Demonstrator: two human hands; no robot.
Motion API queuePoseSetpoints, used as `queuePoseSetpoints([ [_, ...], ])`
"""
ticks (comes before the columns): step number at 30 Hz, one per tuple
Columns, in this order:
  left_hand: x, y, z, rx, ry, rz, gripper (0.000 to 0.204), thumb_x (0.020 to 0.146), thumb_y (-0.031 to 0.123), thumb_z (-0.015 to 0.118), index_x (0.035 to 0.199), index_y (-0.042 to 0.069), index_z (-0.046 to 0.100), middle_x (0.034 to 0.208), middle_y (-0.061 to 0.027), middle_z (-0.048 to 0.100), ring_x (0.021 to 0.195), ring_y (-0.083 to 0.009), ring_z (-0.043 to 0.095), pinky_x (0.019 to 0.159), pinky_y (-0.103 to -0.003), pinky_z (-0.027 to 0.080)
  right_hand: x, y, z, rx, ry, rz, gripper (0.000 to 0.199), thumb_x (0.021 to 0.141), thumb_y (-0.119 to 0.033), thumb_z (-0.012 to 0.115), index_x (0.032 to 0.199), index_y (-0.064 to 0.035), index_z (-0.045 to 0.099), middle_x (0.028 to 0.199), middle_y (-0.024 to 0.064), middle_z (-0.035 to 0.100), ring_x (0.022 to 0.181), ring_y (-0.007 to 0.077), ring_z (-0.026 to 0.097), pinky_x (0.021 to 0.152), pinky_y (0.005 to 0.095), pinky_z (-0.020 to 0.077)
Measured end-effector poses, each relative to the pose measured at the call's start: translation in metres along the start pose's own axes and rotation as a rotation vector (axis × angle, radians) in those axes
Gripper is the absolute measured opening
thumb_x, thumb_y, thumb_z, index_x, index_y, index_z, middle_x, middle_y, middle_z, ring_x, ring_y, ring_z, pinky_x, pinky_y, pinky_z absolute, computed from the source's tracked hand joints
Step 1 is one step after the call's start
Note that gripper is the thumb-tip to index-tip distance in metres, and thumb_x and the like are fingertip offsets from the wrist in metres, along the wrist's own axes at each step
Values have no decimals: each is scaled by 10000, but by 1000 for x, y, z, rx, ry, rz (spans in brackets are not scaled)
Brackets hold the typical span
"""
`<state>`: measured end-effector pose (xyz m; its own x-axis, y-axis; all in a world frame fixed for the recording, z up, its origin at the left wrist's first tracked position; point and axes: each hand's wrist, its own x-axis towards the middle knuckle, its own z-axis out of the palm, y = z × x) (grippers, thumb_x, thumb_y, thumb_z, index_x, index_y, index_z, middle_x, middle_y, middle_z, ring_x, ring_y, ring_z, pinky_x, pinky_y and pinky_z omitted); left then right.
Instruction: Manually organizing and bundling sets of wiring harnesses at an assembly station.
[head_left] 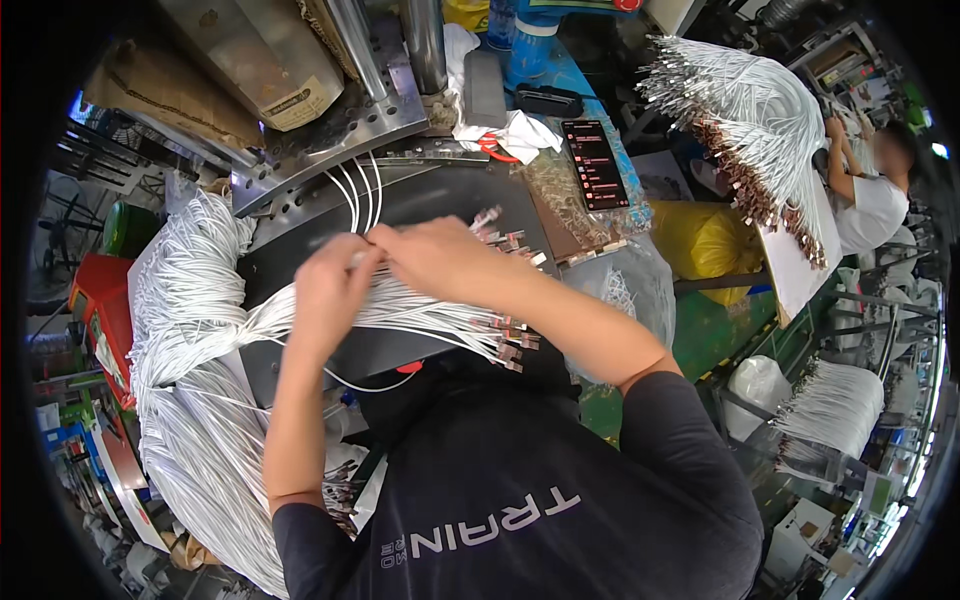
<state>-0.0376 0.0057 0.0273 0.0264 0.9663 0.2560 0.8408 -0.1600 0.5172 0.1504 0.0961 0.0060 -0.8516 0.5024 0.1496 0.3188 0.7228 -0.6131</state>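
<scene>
My left hand and my right hand meet over a black work surface, fingertips pinched close together. Several thin white cables run down from the metal machine and end at my fingers, which close on them; the exact grip is partly hidden and slightly blurred. Beneath both hands lies a bundle of white cables, its metal-tipped connector ends fanned out to the right. Left of my left hand, the bundle joins a thick heap of white cables that hangs over the edge.
A phone with a lit screen lies on a brown board at the back right, near a blue bottle. Another large cable pile rests on a table at right, where a co-worker sits. A yellow bag stands between.
</scene>
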Motion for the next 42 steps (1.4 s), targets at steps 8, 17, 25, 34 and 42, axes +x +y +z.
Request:
queuePoseSetpoints([
  [8,-25,14,-15,-864,-684,-572,312,1041,293,549,1009,1,654,724,-3,569,596,-111,505,546,-267,391,-9,16,-9,-396,269,-295,110,851,-164,618,905,-75,657,890,101,665,855,314,655,805,424,531],
  [17,-8,4,36,-1188,-486,-705,289,1054,241,521,1166,-4,628,678,35,471,554,-60,406,517,-210,307,4,35,-1,629,343,175,303,947,-292,653,1171,-91,688,1116,112,689,1003,303,653,910,371,514],
  [25,43,-25,40,-1428,-118,-826,305,1041,197,542,1261,-1,614,831,-20,614,656,-114,559,611,-237,457,-17,49,-13,-58,-126,163,265,947,-291,606,1066,-77,707,990,123,703,941,311,673,810,430,524],
  [34,31,-41,55,-1427,-147,-764,288,986,203,647,1189,-2,634,1034,-103,713,869,-153,694,759,-234,541,25,94,-10,-921,344,-3,211,894,-128,617,1075,-30,665,987,120,664,920,297,633,838,393,492],
  [42,31,-34,67,-1158,-240,-772,290,939,252,709,1081,2,672,839,-42,681,711,-110,648,680,-228,521,9,73,11,-387,201,189,325,895,-98,619,1212,-41,666,917,76,646,669,198,587,578,325,439],
])
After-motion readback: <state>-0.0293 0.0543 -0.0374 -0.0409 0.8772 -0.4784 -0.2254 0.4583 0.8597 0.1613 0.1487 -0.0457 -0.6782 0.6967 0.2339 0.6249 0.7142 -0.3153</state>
